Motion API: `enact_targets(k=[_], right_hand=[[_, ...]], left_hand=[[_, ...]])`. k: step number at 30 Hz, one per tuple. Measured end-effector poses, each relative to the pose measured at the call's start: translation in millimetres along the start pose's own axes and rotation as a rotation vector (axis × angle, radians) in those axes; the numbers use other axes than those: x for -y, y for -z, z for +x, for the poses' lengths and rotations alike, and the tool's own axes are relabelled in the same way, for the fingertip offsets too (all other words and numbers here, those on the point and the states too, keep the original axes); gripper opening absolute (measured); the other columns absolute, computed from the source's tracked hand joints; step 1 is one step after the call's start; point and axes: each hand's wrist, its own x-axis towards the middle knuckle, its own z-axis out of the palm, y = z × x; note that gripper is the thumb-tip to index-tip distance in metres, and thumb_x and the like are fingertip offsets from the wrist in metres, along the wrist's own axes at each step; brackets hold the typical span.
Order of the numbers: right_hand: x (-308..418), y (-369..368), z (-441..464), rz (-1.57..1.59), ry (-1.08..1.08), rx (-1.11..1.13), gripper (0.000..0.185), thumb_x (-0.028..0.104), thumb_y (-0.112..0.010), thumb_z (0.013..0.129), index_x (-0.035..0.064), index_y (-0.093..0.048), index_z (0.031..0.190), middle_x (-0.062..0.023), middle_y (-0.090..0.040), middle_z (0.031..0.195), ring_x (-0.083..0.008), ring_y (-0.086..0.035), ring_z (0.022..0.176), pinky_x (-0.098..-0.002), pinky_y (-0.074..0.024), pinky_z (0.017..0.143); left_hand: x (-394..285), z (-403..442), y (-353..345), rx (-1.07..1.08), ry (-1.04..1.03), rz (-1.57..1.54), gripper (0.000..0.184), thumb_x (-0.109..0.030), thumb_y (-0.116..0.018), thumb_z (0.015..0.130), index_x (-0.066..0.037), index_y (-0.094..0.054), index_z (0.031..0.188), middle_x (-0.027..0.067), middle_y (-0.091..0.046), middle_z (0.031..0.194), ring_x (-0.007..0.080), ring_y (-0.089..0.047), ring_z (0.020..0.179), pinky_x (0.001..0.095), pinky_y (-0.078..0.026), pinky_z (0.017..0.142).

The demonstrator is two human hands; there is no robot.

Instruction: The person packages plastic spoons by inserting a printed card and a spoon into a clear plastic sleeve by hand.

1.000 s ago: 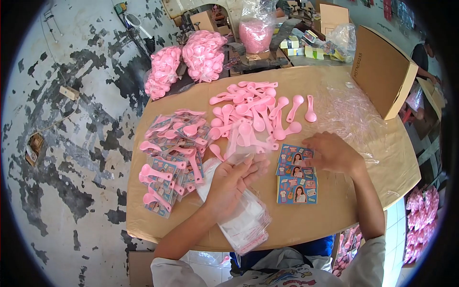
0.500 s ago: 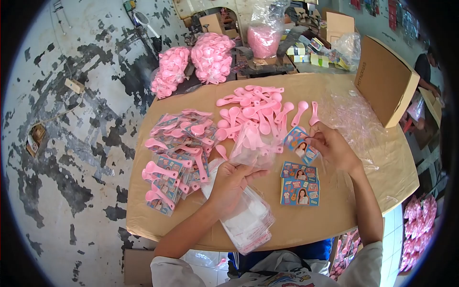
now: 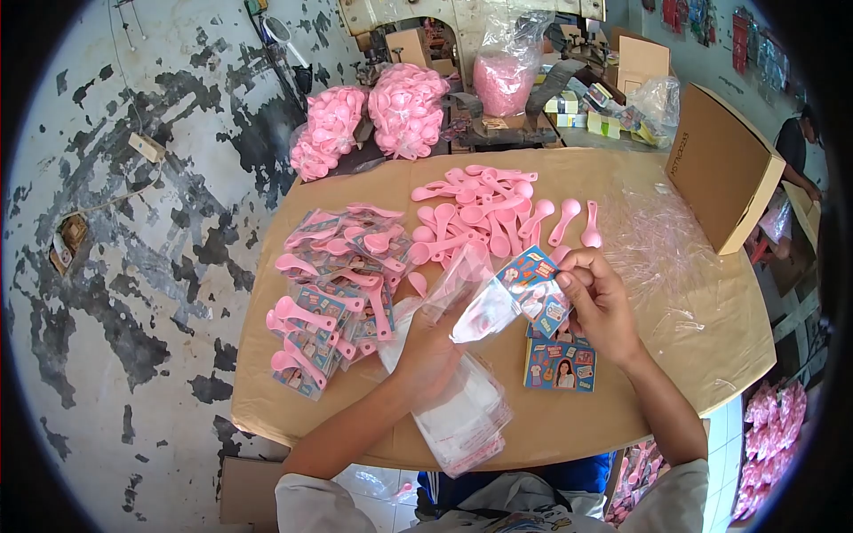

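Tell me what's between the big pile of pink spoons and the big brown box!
Two loose pink spoons lie just beside the pile, then crinkly clear plastic spreads toward the box. The head view shows it.

The left hand [image 3: 431, 355] held a clear bag [image 3: 462, 280] above flat sleeves [image 3: 458, 417] on the desk [image 3: 653, 391]. The right hand [image 3: 602, 306] pinched a blue card [image 3: 538, 289], its near edge seemingly at the bag's mouth, though glare blurred the spot. More cards [image 3: 560, 366] lay below; pink spoons [image 3: 484, 213] were heaped beyond, filled packets [image 3: 324, 306] to the left.
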Motion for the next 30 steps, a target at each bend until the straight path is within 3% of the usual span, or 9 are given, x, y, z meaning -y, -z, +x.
enact_targets(k=[3,5,10,14,15,17,22,30], right_hand=[[-2.4,-3.7,-1.6,-0.013,-0.01,0.037,0.008,0.007,-0.053,0.097,0.0041,-0.05,0.103,-0.0002,-0.061,0.074,-0.0011,-0.051,0.055,-0.0181,-0.0419,0.044],[-3.2,-7.2,-2.0,-0.12,0.037,0.053,0.009,0.006,-0.054,0.096,0.0036,-0.049,0.104,-0.0005,-0.061,0.075,-0.0015,-0.051,0.057,-0.0187,-0.0426,0.046],[0.9,-11.9,-3.9,-0.197,0.079,0.073,0.011,0.003,-0.055,0.095,0.0017,-0.05,0.105,-0.0008,-0.063,0.078,-0.0015,-0.05,0.061,-0.02,-0.0432,0.05],[-5.3,-14.7,-4.4,-0.209,0.125,0.051,0.012,0.003,-0.055,0.095,0.0004,-0.052,0.107,-0.0006,-0.064,0.078,-0.001,-0.05,0.061,-0.0198,-0.0418,0.051],[-4.0,-14.3,-4.5,-0.197,0.091,0.026,0.013,0.004,-0.055,0.095,0.0003,-0.053,0.107,-0.0005,-0.065,0.078,-0.0009,-0.05,0.06,-0.0195,-0.0414,0.05],[0.6,-13.1,-3.4,-0.171,0.027,-0.027,0.013,0.006,-0.054,0.096,0.0,-0.055,0.108,-0.0003,-0.066,0.079,-0.0007,-0.049,0.059,-0.019,-0.0405,0.048],[-4.0,-5.5,-0.7,-0.132,-0.013,-0.06,0.016,0.01,-0.051,0.098,0.0004,-0.057,0.109,0.0001,-0.066,0.081,-0.0002,-0.047,0.055,-0.0184,-0.0379,0.044],[-3.5,-8.3,-2.0,-0.017,0.004,-0.036,0.015,0.011,-0.051,0.099,0.0013,-0.057,0.109,0.0011,-0.066,0.083,0.0007,-0.047,0.057,-0.0177,-0.0367,0.045]], left_hand=[[2.5,0.5,0.8,0.026,-0.061,0.073,0.035,-0.022,-0.05,0.1,-0.002,-0.05,0.128,0.0083,-0.062,0.114,0.0156,-0.062,0.102,0.0329,-0.052,0.086],[3.7,-0.9,3.9,0.013,-0.062,0.129,0.033,-0.023,-0.05,0.1,-0.001,-0.051,0.124,0.0076,-0.062,0.111,0.0143,-0.062,0.102,0.0316,-0.053,0.083],[18.0,5.2,26.5,0.019,-0.042,0.428,0.034,-0.013,-0.056,0.096,0.001,-0.052,0.127,0.0074,-0.061,0.112,0.0149,-0.057,0.107,0.031,-0.046,0.095],[6.6,-7.6,10.8,0.061,-0.109,0.649,0.034,-0.013,-0.058,0.094,0.001,-0.052,0.125,0.0064,-0.063,0.106,0.0123,-0.059,0.097,0.0281,-0.047,0.085],[5.7,-7.5,6.0,0.148,-0.275,0.611,0.034,-0.013,-0.058,0.094,0.001,-0.052,0.125,0.0066,-0.063,0.105,0.0128,-0.059,0.095,0.0282,-0.047,0.083],[6.7,-3.2,9.3,0.203,-0.414,0.53,0.034,-0.013,-0.058,0.094,0.0,-0.051,0.125,0.0075,-0.063,0.104,0.0141,-0.059,0.092,0.0289,-0.048,0.081],[-0.5,7.2,19.2,0.162,-0.271,0.207,0.031,-0.016,-0.057,0.095,-0.002,-0.051,0.121,0.0121,-0.062,0.102,0.0193,-0.059,0.09,0.0319,-0.048,0.081],[4.9,6.5,12.6,0.238,-0.231,0.322,0.026,-0.019,-0.052,0.099,0.003,-0.057,0.111,0.013,-0.061,0.101,0.0217,-0.059,0.091,0.0369,-0.049,0.083]])
